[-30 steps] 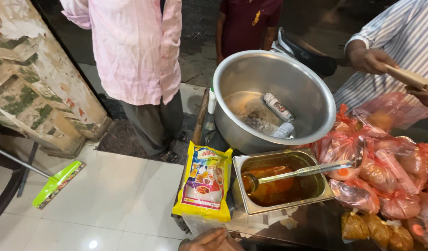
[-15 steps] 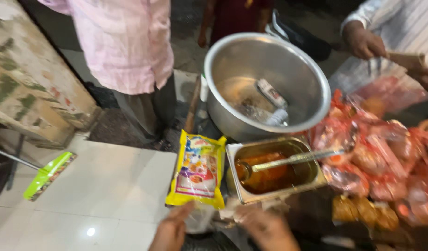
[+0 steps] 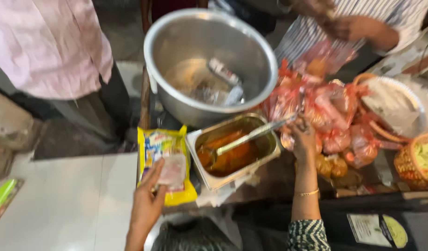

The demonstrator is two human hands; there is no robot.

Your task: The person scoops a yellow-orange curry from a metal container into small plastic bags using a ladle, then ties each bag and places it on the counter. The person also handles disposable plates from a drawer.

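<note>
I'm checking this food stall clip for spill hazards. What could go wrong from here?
1. The right hand grips the ladle by the far end of its handle, so orange sauce could slop over the steel tray.
2. That tray sits at the counter edge and might tip if pressed.
3. The left hand rests on the yellow packet, which could slide off.

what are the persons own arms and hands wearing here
Both hands are bare, no gloves. The right hand has a thin gold bangle at the wrist and a dark sleeve with a small pale pattern near the elbow. The left hand shows no sleeve or jewellery.
</note>
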